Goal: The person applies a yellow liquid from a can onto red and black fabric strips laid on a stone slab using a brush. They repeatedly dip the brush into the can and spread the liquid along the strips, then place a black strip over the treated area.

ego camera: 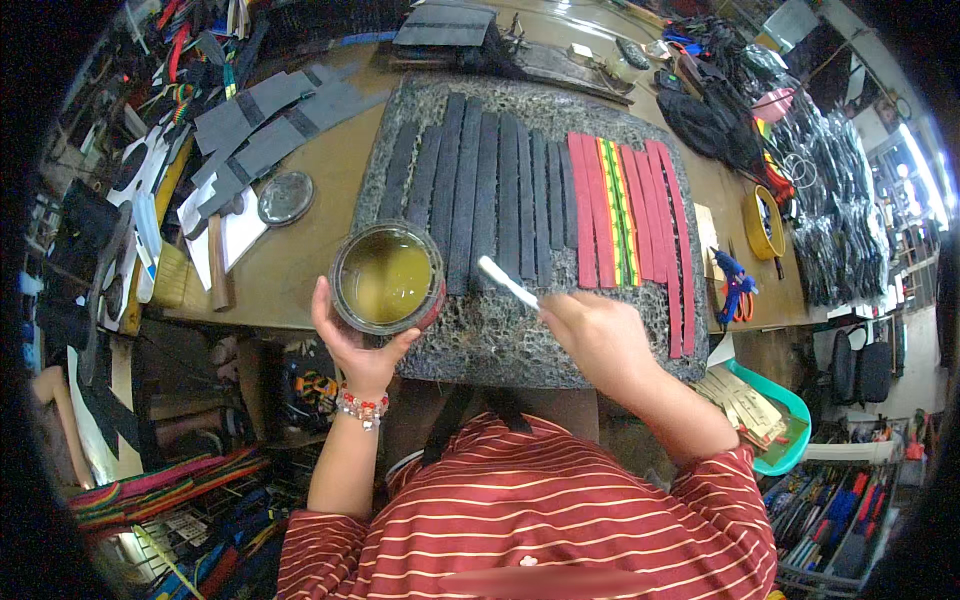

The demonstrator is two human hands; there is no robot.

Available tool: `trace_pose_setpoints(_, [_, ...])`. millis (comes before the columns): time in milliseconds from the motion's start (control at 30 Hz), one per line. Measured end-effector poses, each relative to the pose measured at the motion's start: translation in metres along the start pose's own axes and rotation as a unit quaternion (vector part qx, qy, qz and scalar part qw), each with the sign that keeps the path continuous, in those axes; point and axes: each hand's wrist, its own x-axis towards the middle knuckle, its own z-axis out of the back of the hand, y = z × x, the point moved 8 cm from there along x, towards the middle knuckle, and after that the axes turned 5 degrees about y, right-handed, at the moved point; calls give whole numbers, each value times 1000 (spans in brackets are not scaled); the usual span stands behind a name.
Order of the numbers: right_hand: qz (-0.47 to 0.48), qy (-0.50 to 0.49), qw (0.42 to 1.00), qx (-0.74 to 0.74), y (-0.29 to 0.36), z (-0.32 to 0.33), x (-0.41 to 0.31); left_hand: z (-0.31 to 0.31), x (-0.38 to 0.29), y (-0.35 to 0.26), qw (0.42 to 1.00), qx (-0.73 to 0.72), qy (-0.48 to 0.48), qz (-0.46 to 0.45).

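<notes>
My left hand (362,349) grips a round jar (437,311) holding a yellow-green liquid (394,281), with the jar's mouth facing up. In my right hand (598,337) is a white toothbrush-like brush (508,283), its head pointing up and left above the board. Below both hands lies a dark, rough, stained board (480,341). Rows of black strips (480,195) are laid side by side on it. To their right are red strips (652,217), with a yellow, green and red patterned strip (619,214) among them.
Left on the table are a round lid (286,198), a wooden-handled hammer (218,262), a wide bristle brush (172,274) and dark grey pieces (274,131). Rightward lie a blue glue gun (733,281), orange-handled scissors (743,307) and a yellow tape roll (766,225). A green basin (801,420) stands lower right.
</notes>
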Motion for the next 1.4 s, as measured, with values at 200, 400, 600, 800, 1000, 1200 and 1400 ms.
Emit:
trace_pose_setpoints(200, [-51,-195,978,-60,-14,-22,64,4,0,1,998,-28,-46,24])
trace_pose_setpoints(400, [26,-41,999,-21,19,-24,-27,-1,0,-1,1000,17,-4,8])
trace_pose_setpoints(600, [62,-58,994,70,42,73,-33,-31,4,-40,971,135,119,-156])
trace_pose_setpoints(800, [142,-77,985,53,75,94,3,-50,4,-53,969,105,157,-162])
trace_pose_setpoints(1000, [153,-294,938,99,40,111,-36,-36,1,-20,996,26,75,29])
trace_pose_setpoints(1200, [66,-257,943,201,0,81,-9,-41,1,-21,987,114,114,-22])
trace_pose_setpoints(1400, [-60,-154,983,81,-61,46,61,-38,-3,-25,983,102,136,-74])
